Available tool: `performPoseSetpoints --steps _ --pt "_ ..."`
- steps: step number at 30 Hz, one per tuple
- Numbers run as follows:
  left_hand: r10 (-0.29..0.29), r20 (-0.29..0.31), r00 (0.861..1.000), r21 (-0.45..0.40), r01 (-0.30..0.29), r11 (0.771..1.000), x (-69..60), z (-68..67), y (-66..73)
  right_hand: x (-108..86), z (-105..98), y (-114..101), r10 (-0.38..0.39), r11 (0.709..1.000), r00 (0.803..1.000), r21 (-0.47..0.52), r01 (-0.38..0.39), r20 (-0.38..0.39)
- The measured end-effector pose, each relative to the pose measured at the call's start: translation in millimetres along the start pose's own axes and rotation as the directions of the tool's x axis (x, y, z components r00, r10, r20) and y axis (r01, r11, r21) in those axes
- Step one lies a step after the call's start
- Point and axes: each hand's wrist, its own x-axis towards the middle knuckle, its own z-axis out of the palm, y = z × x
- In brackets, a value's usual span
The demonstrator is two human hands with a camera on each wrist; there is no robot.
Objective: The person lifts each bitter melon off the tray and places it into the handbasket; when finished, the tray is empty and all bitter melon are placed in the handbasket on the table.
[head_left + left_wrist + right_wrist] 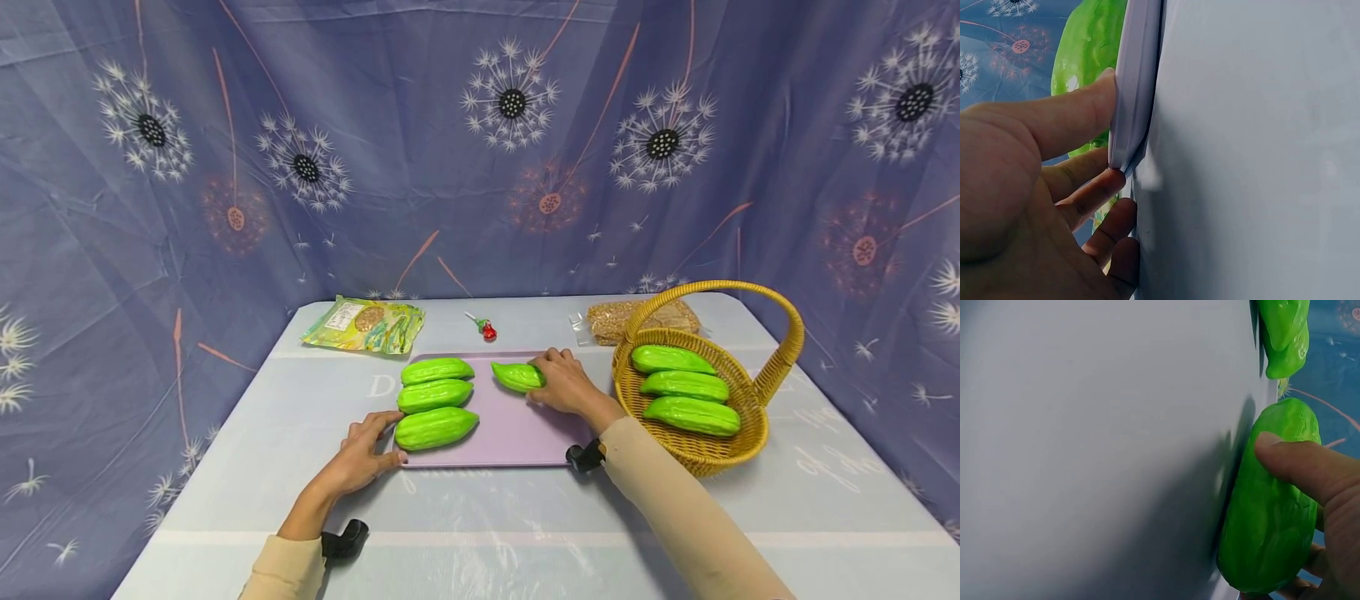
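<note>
In the head view my right hand (562,382) grips a bright green, ridged bitter melon (517,377) over the lilac tray (517,433). The right wrist view shows the thumb lying along this bitter melon (1272,506), with the other fingers partly hidden behind it. At the tray's near left corner, my left hand (362,454) holds the rim between thumb and fingers. Up close, the left wrist view has the thumb against the tray rim (1132,81). Three more bitter melons lie in a column on the tray's left side, the nearest one (437,428) beside the left hand.
Right of the tray stands a yellow wicker basket (780,375) with a tall handle, holding three bitter melons (692,415). Along the back lie a green-yellow packet (365,325), a red-and-green lollipop (487,330) and a clear bag of grain (643,321). A patterned cloth (420,150) hangs behind.
</note>
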Motion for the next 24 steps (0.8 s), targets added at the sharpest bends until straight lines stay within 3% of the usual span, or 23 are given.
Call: performPoseSetpoints --steps 8,15,24 --pt "0.000 -0.002 1.000 -0.006 0.000 1.000 -0.1 -0.1 0.2 -3.7 -1.0 -2.0 -0.011 1.000 1.000 -0.008 0.011 -0.009" --pt "-0.001 0.000 1.000 0.000 0.001 1.000 -0.3 -0.2 0.1 -9.9 -8.9 -5.0 -0.011 0.997 0.998 0.073 0.016 -0.062" --pt "0.004 -0.004 1.000 0.009 -0.004 1.000 -0.9 0.8 -0.2 -27.5 -23.7 -14.9 -0.090 0.994 0.984 0.052 0.099 -0.156"
